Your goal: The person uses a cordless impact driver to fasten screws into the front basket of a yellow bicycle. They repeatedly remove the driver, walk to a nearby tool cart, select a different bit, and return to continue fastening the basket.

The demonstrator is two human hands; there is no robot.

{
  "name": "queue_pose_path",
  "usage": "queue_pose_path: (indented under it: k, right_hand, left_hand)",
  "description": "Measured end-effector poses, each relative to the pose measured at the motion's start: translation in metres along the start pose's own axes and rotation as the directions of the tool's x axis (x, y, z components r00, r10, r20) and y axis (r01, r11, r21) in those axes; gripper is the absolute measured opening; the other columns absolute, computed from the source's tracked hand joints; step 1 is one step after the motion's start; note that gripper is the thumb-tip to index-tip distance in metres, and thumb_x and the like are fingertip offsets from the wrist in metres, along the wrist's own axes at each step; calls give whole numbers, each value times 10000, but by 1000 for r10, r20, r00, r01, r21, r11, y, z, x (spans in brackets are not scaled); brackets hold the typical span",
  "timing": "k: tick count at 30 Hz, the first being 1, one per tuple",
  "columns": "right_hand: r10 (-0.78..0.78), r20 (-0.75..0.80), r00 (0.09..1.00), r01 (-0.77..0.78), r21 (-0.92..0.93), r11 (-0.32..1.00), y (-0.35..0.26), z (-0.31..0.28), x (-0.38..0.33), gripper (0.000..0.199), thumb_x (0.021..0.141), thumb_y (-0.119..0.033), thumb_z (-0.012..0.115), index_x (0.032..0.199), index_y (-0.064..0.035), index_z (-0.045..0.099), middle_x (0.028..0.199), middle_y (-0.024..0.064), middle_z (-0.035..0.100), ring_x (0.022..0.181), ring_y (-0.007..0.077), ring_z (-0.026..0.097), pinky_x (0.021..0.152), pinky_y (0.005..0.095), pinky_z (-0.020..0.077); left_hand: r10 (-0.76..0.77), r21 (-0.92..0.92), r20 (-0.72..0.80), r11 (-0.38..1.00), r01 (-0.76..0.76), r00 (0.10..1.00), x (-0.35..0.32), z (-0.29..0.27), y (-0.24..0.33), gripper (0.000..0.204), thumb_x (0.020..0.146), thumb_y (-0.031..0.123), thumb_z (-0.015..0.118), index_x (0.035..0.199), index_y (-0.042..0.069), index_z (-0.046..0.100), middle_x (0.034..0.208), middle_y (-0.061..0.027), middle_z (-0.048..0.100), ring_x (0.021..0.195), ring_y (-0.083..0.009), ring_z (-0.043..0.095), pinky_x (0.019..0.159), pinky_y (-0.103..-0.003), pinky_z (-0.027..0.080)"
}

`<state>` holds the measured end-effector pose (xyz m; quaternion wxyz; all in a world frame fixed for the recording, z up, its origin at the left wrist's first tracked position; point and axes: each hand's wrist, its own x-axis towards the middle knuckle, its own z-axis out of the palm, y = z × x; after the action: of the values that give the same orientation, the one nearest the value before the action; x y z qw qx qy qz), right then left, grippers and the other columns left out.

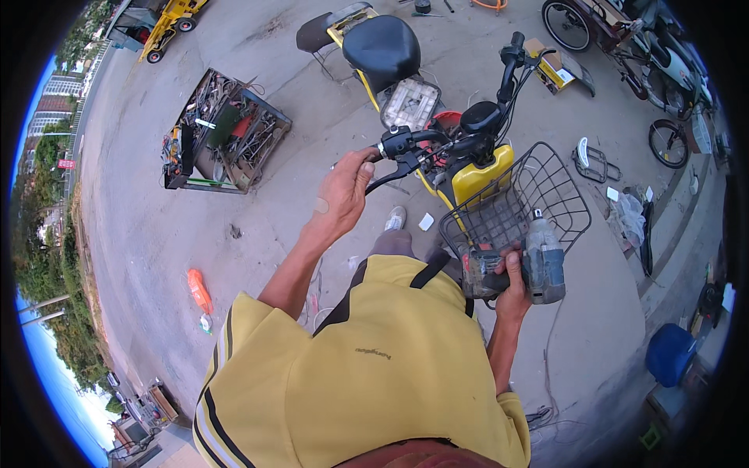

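A yellow electric scooter (pixel 482 176) stands in front of me, with a black seat (pixel 382 45) and a black wire basket (pixel 576 204) on its front. My left hand (pixel 343 191) is closed around the handlebar grip at the left end, beside the brake lever (pixel 384 179). In my right hand (pixel 511 282) is a worn grey-blue cordless impact wrench (pixel 544 261), gripped by its handle. Its square drive points away from me, and the tool overlaps the near side of the basket in view. Part of my right hand is hidden behind the tool.
A metal bin (pixel 234 140) full of tools and scrap stands on the left. An orange bag (pixel 199 290) lies on the concrete. To the right are a metal rack (pixel 597 165), a cardboard box (pixel 552 72), parked bikes (pixel 667 70), steps and a blue stool (pixel 671 353).
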<state>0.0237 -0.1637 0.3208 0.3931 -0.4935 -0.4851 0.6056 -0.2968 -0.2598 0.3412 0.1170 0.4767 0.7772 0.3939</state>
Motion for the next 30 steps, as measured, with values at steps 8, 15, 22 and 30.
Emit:
queue_pose_path:
  k: [8,15,22,30]
  right_hand:
    - [93,-234,968,-64,126,990,19,21,-26,286,939,-205,722,1111,-10,604,847,53,604,674,121,552,642,265,459]
    - [241,-424,873,-79,364,928,31,60,-90,242,932,-120,715,1110,-4,598,860,72,603,675,147,568,592,261,503]
    - [311,-595,741,1,464,886,42,78,-138,229,943,-104,697,1133,-9,611,869,71,599,682,147,561,605,256,500]
    - [263,-656,707,83,446,891,45,80,-142,252,937,-106,709,1141,-1,604,865,69,596,683,142,558,595,248,486]
  left_hand:
    - [51,-88,331,996,-23,942,104,-16,-70,319,1048,225,501,1253,28,644,917,-154,650,786,-217,607,781,-364,503]
    - [495,-470,413,835,-286,765,188,52,-82,272,1036,205,553,1225,68,692,1005,-74,601,951,-202,578,884,-322,459]
    - [375,-553,670,828,93,641,197,64,-73,303,1037,260,569,1244,90,710,962,-26,571,885,-150,546,842,-325,448]
    - [516,-584,510,795,-163,688,213,55,-59,302,1044,246,557,1215,51,713,877,-19,522,810,-149,506,816,-326,438]
